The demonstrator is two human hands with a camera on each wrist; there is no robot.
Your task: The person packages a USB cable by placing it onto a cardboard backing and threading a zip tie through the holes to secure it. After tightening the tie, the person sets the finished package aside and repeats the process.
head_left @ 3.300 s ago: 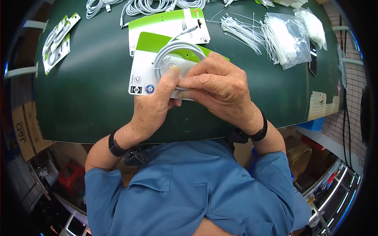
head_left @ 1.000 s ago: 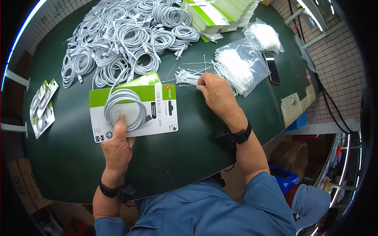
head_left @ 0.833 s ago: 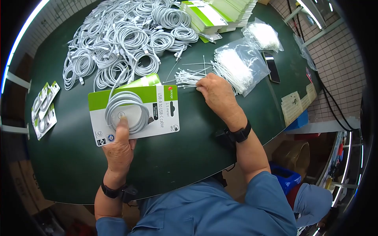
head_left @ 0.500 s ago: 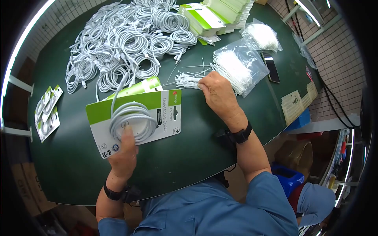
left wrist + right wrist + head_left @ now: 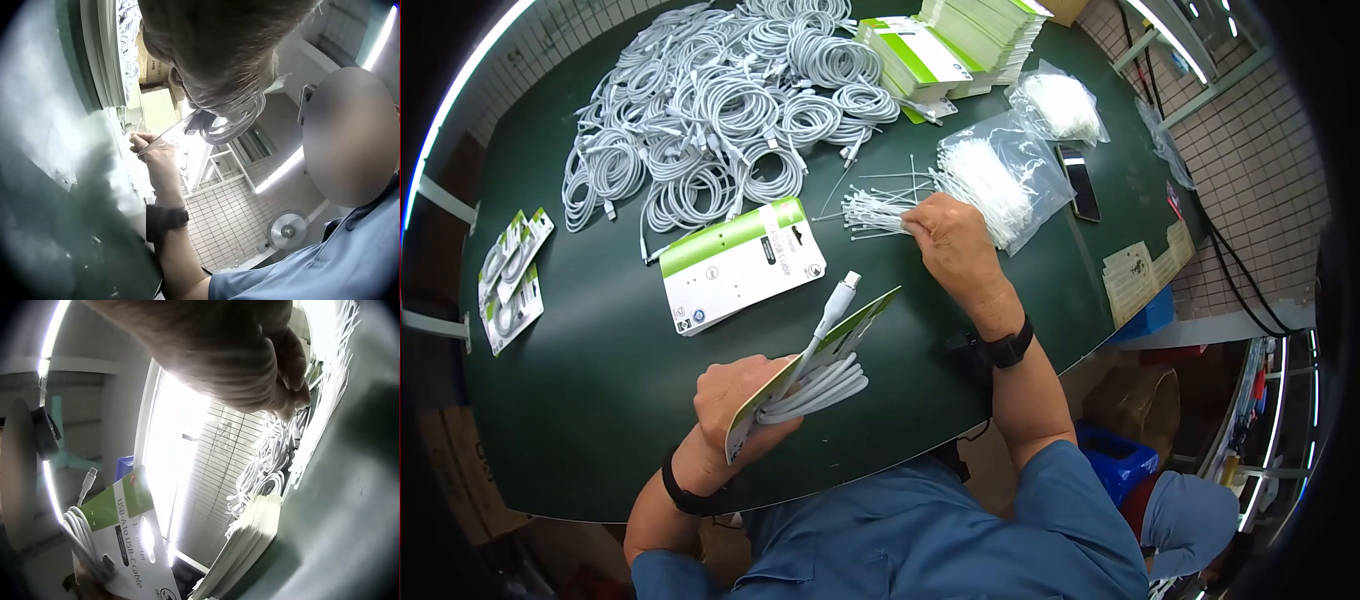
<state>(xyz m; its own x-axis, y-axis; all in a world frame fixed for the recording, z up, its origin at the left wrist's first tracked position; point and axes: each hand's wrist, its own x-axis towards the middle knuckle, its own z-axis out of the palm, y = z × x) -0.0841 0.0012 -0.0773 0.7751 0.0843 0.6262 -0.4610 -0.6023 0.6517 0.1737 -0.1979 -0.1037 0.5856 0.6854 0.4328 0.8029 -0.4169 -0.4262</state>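
Note:
My left hand (image 5: 745,400) grips a green-and-white packaging card (image 5: 825,345) tipped up on edge over the table's near side. A coiled white USB cable (image 5: 820,385) lies against the card, and its plug (image 5: 841,296) sticks up past the top edge. The right wrist view shows the card's printed face (image 5: 134,540). My right hand (image 5: 915,225) rests on a loose bunch of white cable ties (image 5: 872,210), fingers curled and pinching among the cable ties (image 5: 325,406). A second card (image 5: 740,265) lies flat on the green table (image 5: 600,400).
A big heap of coiled white cables (image 5: 710,110) fills the far left. A stack of cards (image 5: 960,40) stands at the back. Bags of ties (image 5: 1005,180), a phone (image 5: 1080,185), and papers (image 5: 1135,270) lie right. Finished packs (image 5: 505,280) lie at the left edge.
My left hand has lifted the card with the cable off the table, tipped it on edge and drawn it nearer. The card beneath is uncovered. My right hand stays at the ties.

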